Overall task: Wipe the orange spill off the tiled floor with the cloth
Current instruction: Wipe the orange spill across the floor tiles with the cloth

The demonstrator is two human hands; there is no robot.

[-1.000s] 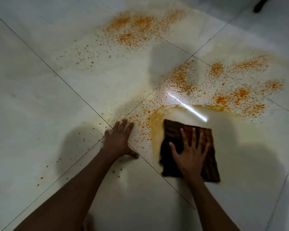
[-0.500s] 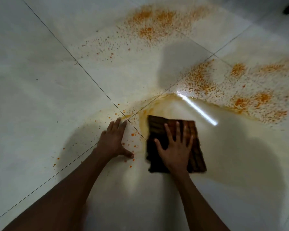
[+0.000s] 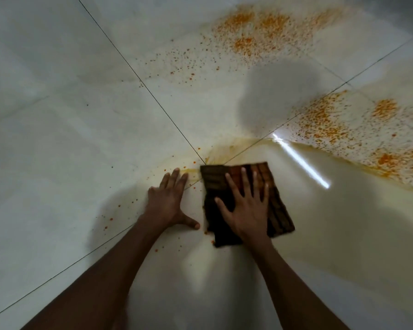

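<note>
A: From the head camera, how many of each thing does the person have in front of them?

B: One cloth (image 3: 246, 201), dark brown and striped, folded to a rough square. Two hands. One tiled floor (image 3: 57, 139), pale, with grout lines crossing just beyond the cloth's far left corner. The orange spill (image 3: 255, 36) shows as two main speckled patches: one at twelve to one o'clock from the cloth, a second (image 3: 343, 129) at two o'clock. A thin yellow smear runs along the wiped edge at about one o'clock, and a few stray flecks lie at eight o'clock.

A: And the hands?

B: The right hand (image 3: 246, 210) lies flat on the cloth, fingers fully spread, palm pressing down; it grips nothing. The left hand (image 3: 167, 198) is flat on the bare floor at nine o'clock from the cloth, fingers extended, thumb splayed toward the cloth's near edge but apart from it.
</note>
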